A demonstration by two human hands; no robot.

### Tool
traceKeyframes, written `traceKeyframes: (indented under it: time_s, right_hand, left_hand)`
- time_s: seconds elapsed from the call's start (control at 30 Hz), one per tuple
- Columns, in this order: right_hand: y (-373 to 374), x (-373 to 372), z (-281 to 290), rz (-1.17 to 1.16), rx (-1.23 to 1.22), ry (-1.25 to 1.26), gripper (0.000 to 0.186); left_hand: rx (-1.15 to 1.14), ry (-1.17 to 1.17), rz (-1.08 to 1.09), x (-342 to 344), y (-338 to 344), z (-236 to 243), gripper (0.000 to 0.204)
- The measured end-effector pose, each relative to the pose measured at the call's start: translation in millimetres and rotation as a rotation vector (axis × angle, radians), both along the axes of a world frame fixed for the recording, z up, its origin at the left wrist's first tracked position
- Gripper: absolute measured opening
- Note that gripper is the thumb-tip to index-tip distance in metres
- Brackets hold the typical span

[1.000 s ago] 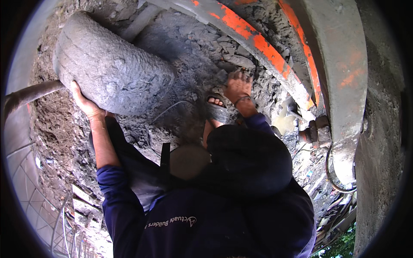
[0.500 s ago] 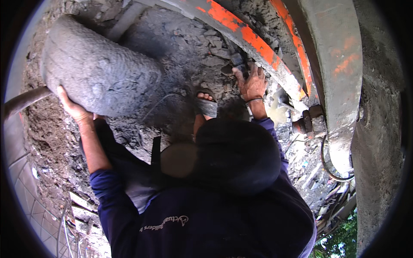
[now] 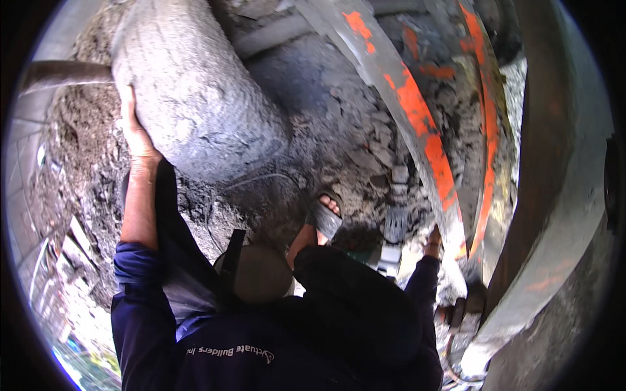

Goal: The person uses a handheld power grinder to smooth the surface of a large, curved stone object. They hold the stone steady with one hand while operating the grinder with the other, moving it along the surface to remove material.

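Right hand [image 3: 433, 237] now beside paint-flaked beam [image 3: 432, 148]

The drum [image 3: 202, 91] is cut off by the upper edge. It hides most fingers of the left hand [image 3: 138, 140]. Of the right hand [image 3: 433, 240], only a small, dark part shows beside a beam [image 3: 420, 117]; its fingers and what they touch cannot be made out. Debris [image 3: 55, 290] at lower left is too blurred to identify.

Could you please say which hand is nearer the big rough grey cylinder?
Left: the left hand touches the cylinder at its left side; the right hand is apart, beside the curved orange and grey metal beam.
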State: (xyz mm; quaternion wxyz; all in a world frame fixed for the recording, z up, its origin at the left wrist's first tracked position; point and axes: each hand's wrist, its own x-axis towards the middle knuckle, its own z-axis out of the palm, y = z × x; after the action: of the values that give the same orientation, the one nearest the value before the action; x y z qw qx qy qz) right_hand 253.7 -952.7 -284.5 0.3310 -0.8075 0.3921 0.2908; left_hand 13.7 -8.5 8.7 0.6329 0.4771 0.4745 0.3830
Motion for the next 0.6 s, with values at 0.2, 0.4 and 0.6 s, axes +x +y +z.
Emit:
traceKeyframes:
  time_s: [0.2, 0.4, 0.6]
  right_hand:
    - [59.7, 47.3, 28.3, -0.146, 0.096, 0.076, 0.088]
    - [32.4, 50.0, 37.8, -0.126, -0.047, 0.106, 0.081]
    - [73.8, 29.0, 24.8, -0.114, -0.081, 0.126, 0.086]
  left_hand:
    - [-0.062, -0.061, 0.081, -10.2, -17.7, 6.7, 0.085]
    - [-0.096, -0.072, 0.035, -15.5, -8.2, -25.0, 0.087]
    - [-0.033, -0.020, 0.025, -19.4, -9.6, 1.4, 0.085]
